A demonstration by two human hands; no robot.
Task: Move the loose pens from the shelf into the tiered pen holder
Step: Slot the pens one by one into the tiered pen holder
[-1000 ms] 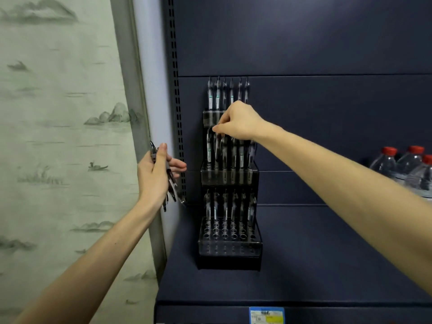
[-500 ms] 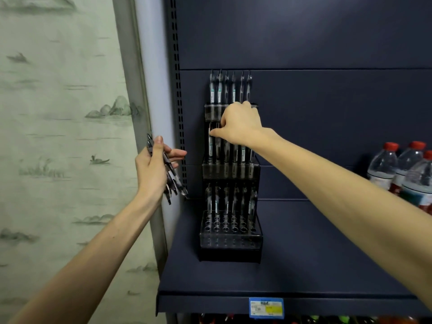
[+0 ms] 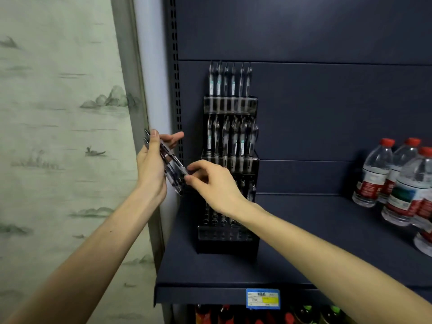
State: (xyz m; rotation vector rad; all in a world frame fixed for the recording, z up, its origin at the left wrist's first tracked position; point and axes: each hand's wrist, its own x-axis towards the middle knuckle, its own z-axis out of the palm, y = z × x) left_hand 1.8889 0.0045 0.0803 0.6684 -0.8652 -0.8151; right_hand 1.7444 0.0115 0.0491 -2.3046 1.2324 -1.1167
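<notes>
The right hand [image 3: 214, 183] reaches across at mid-frame, thumb and forefinger pinching the lower end of one pen in the bundle of loose pens [image 3: 171, 167]; the other fingers curl beneath. The left hand [image 3: 153, 164], at about nine o'clock from the right, grips that bundle — thumb laid along the near side, fingers wrapped behind — with the pens slanting from ten o'clock down to four o'clock. How many pens it holds cannot be told; several dark barrels overlap. At two o'clock from the hands stands the tiered pen holder [image 3: 230, 157] on the shelf [image 3: 304, 242], set against the back panel. Its top tier carries a row of upright pens and appears full across; the middle tier likewise shows a full row. The bottom tier is partly hidden by the right wrist: some pens stand at its rear, while the front rows of sockets look open and unfilled. Judged state of the task: well advanced, two tiers stocked, the lowest tier and the handful in the left hand outstanding. No loose pens lie visible on the shelf surface itself. At three o'clock, well apart from the holder, stand water bottles [image 3: 397, 181]; a price label [image 3: 263, 298] sits on the shelf's front edge.
</notes>
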